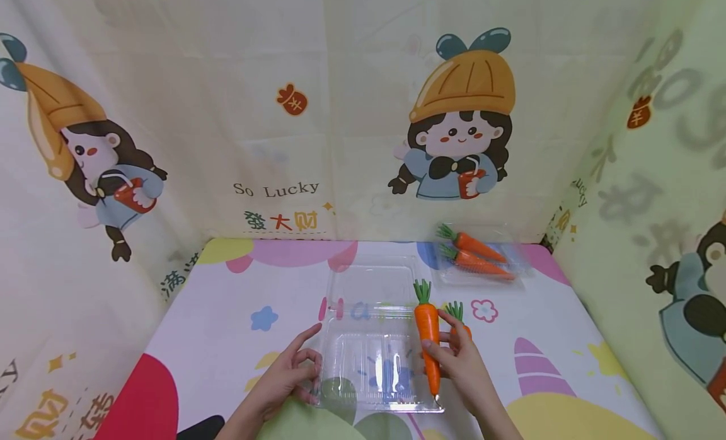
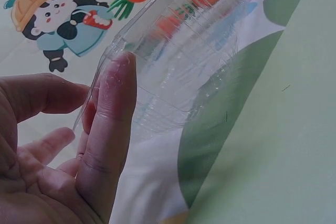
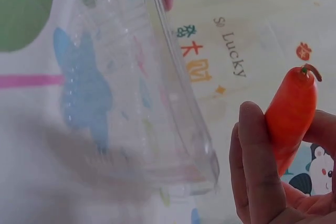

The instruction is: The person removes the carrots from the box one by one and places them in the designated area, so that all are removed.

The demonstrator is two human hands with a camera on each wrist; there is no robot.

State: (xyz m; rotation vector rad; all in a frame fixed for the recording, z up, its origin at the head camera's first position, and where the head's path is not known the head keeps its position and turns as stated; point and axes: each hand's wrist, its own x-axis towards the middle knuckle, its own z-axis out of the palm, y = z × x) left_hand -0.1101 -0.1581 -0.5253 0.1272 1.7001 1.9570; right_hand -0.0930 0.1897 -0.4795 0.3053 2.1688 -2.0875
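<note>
In the head view a clear plastic clamshell box (image 1: 374,407) lies unfolded on the table, its lid (image 1: 371,281) laid back behind the tray. My left hand (image 1: 288,378) pinches the tray's left rim; the left wrist view shows that thin edge (image 2: 97,80) between the fingers. With my right hand (image 1: 462,367) I hold an orange carrot (image 1: 427,323) with a green top, upright above the tray's right side, leafy end away from me. Its tapered tip (image 3: 300,80) shows in the right wrist view. Another carrot (image 1: 466,331) lies just beyond the right hand, partly hidden by it.
A second clear box (image 1: 524,266) at the back right holds two carrots (image 1: 479,246). The table (image 1: 215,326) bears a colourful printed cloth. Printed curtains (image 1: 351,125) enclose the back and both sides. Something black (image 1: 200,428) shows at the lower left edge.
</note>
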